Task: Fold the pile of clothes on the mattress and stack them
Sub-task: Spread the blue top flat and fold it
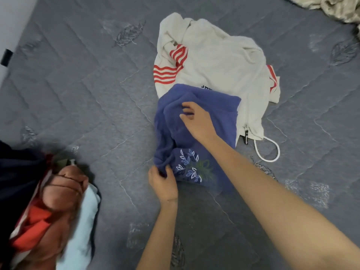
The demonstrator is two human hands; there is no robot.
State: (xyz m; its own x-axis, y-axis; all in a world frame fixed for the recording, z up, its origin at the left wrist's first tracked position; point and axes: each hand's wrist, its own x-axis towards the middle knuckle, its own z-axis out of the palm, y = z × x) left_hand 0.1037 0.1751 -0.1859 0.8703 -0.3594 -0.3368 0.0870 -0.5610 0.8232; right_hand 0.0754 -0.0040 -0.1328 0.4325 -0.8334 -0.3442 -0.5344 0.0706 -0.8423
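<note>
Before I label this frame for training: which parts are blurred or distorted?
Head view: the heap of mixed clothes at lower left is smeared; the blue embroidered garment and the cream red-striped hoodie are sharp; the grey quilted mattress bends at the wide-angle edges; lighting soft, no glare.

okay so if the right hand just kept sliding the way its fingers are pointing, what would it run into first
The right hand points up-left across the blue garment it is pinching. Going on, it would cross more blue fabric, then probably meet the white red-striped garment at the blue edge, or bare mattress just left; the angle is hard to judge.
</note>
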